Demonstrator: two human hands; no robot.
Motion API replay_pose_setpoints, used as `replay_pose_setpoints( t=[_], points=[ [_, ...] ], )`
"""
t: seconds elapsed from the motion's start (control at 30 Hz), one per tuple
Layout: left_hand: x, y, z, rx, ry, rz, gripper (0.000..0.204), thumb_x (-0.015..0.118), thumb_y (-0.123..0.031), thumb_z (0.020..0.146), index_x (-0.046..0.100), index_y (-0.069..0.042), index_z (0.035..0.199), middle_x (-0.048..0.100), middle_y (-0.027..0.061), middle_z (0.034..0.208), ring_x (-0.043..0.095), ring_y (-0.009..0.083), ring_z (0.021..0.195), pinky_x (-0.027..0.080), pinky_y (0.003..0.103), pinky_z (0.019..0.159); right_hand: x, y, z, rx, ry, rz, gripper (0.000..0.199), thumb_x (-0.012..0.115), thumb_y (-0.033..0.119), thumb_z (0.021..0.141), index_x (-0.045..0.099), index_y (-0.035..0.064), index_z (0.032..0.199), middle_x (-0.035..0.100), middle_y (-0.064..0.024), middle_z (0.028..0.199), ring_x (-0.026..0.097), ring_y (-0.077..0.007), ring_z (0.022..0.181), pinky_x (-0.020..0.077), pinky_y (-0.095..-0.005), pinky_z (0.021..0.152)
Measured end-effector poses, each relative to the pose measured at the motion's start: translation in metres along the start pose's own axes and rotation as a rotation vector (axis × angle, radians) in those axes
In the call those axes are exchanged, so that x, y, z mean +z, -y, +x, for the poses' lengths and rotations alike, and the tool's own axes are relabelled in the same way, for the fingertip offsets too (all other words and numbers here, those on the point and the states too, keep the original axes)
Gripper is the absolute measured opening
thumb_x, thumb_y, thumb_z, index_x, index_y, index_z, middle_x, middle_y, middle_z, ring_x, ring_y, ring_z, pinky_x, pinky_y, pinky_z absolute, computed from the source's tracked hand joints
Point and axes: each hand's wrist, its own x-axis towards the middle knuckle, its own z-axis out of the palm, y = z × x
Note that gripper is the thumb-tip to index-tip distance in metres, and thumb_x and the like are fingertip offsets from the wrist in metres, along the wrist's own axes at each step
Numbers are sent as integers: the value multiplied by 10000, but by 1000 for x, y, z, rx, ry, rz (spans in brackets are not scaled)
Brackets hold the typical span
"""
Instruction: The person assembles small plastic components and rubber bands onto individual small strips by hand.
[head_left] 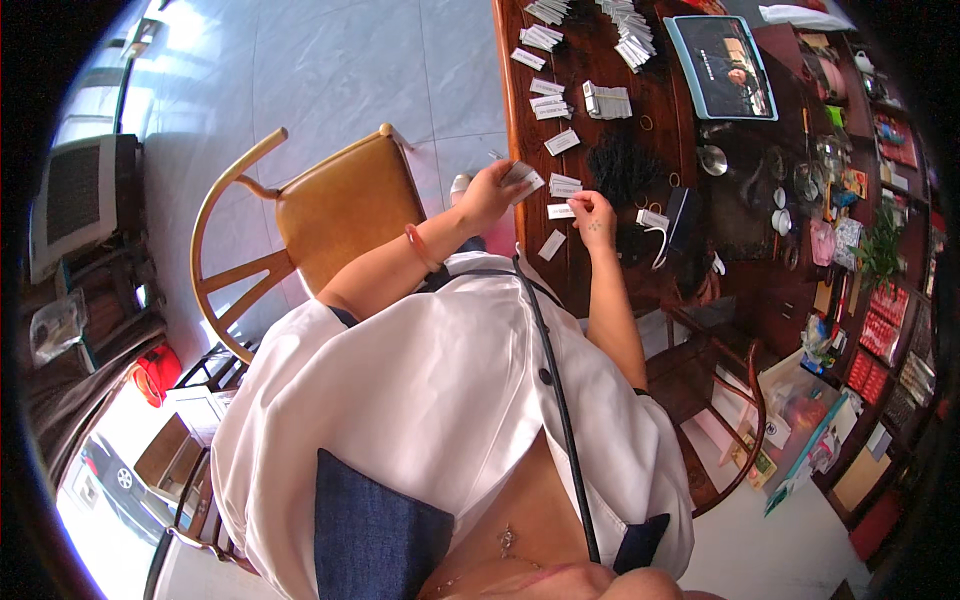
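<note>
My left hand is closed at the table's left edge. It grips a few small white printed cards that stick out past its fingertips. To its right, my right hand pinches the end of one white printed tag low over the tabletop. Just beyond that tag lie other white tags. A loose tag rests nearer to me. Farther along the wood, a bundled stack of tags sits beside a heap of black strings.
Fanned tag piles cover the far end of the dark wooden table. A tablet shows a video at the far right. Rubber bands lie about. A tan chair stands left; crowded shelves line the right.
</note>
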Motion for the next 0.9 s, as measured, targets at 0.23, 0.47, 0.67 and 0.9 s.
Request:
replay_pose_setpoints(
  t=[0.23,0.47,0.67,0.9],
  points=[
    [2,-16,-12,74,-4,94,146,572,-48,858,506,-10,983,550,15,902,482,99,851,420,225,733,-7,92,-13,48,180,449,204,631,162,824,630,2,952,600,-10,754,512,-57,585,427,-211,537],
    [13,-27,-13,84,46,-62,164,539,-67,885,494,-14,1034,558,17,903,502,104,866,447,250,744,-4,105,-18,-77,81,350,161,639,150,817,607,10,890,593,-22,713,524,-75,557,425,-230,504],
    [9,-31,-17,61,251,-51,197,518,-172,915,507,-27,1047,574,27,917,539,107,864,457,248,732,-8,112,-17,-362,-13,328,128,641,84,799,612,15,904,588,-71,788,560,-144,657,444,-263,562],
    [9,-47,-15,-155,236,-500,228,513,-199,912,526,-18,1050,591,52,956,580,149,851,472,273,752,-20,132,-32,-673,-114,-196,509,742,179,690,544,60,1143,517,-92,1067,591,-253,868,485,-339,736]
  ],
)
